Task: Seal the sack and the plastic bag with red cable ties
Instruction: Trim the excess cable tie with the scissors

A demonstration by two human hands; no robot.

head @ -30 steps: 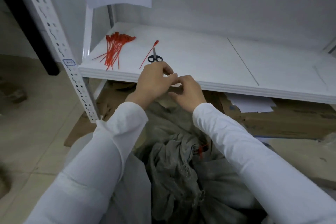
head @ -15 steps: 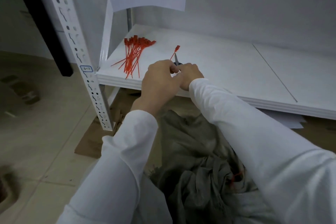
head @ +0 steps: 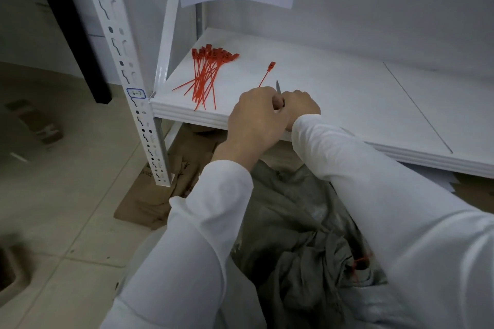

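Both hands sit at the near edge of the white shelf [head: 347, 104], close together and touching. The left hand [head: 256, 117] and the right hand [head: 300, 105] are both curled, knuckles up, over the dark handle of the scissors [head: 278, 87], whose blade tip pokes out on the far side. The fingertips are hidden under the backs of the hands, so I cannot tell which hand actually grips the scissors or whether either only rests on them. Just beyond, a single red cable tie [head: 267, 73] lies loose on the shelf, and to the left of it lies the spare bundle of red cable ties [head: 205, 75]. Down in the near part of the scene, between the white sleeves, the grey sack [head: 294, 222] has its mouth bunched into a neck, and a fitted red tie [head: 359, 264] shows around that neck, so the sack looks sealed. The paler plastic bag [head: 374, 304] shows only as a strip at the near right below the sack, and no tie is visible on it. By my reading, roughly half the job is done: the bag remains to be gathered and tied, probably with the loose tie.
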